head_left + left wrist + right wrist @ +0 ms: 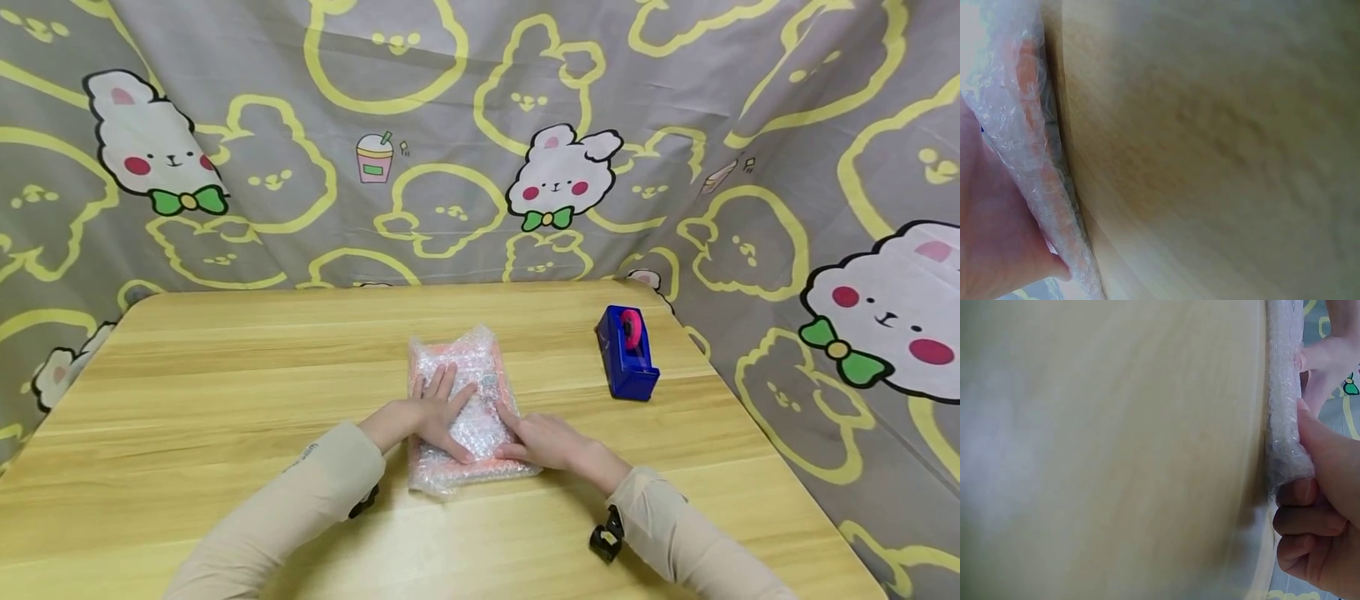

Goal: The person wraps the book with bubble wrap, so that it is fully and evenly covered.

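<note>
A flat rectangular package (480, 429) in clear bubble wrap lies on the table; an orange border shows through, but what is inside is unclear. My left hand (435, 417) rests on its left part with the fingers spread and straight. At the lower right edge, my right hand (551, 440) holds the package. The right wrist view shows that thumb on top of the bubble wrap (1284, 406) and the other fingers (1307, 522) curled at its edge. In the left wrist view, the orange layer (1029, 81) shows along the package's side.
A blue tape dispenser (626, 358) with a pink-cored roll stands on the right of the wooden table (262, 375). A grey curtain (450, 75) with cartoon prints hangs behind the table and along its sides.
</note>
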Available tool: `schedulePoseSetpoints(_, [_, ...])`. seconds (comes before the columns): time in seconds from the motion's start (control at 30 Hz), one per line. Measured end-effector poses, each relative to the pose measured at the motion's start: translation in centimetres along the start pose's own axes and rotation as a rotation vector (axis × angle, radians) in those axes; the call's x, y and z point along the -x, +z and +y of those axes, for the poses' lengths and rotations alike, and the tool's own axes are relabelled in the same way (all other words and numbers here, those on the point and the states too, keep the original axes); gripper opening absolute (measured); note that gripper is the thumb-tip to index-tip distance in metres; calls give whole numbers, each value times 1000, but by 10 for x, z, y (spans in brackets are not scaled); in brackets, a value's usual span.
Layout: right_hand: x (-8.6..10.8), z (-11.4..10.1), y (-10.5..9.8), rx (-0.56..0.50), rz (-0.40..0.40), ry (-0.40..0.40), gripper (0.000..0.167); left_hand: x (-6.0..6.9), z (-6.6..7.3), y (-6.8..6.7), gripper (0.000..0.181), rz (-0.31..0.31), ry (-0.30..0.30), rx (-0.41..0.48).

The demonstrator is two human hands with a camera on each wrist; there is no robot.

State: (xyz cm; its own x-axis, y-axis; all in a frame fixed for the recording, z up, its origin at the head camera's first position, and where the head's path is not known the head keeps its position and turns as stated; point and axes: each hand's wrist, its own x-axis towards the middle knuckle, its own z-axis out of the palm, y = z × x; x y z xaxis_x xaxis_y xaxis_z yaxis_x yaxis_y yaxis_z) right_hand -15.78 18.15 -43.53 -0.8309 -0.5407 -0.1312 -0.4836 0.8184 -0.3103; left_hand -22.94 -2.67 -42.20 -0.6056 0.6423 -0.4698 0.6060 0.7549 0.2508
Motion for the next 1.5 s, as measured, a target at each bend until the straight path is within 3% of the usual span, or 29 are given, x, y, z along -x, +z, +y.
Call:
schedulePoseSetpoints(0.67, [-4,0,-2,-33,-37,-14,65,0,-4,0,116,1,-9,-5])
schedulePoseSetpoints(1.0, [-7,1,-3,-17,-82,-60,54,3,-1,0,115,-16,-13,-6])
schedulePoseSetpoints(1.17, [-8,5,-3,2,-70,-90,54,3,-1,-1,114,-9,-16,-8])
schedulePoseSetpoints(1.5, [-6,6,-8,-30,-81,-67,66,1,1,-1,115,-10,-2,-7])
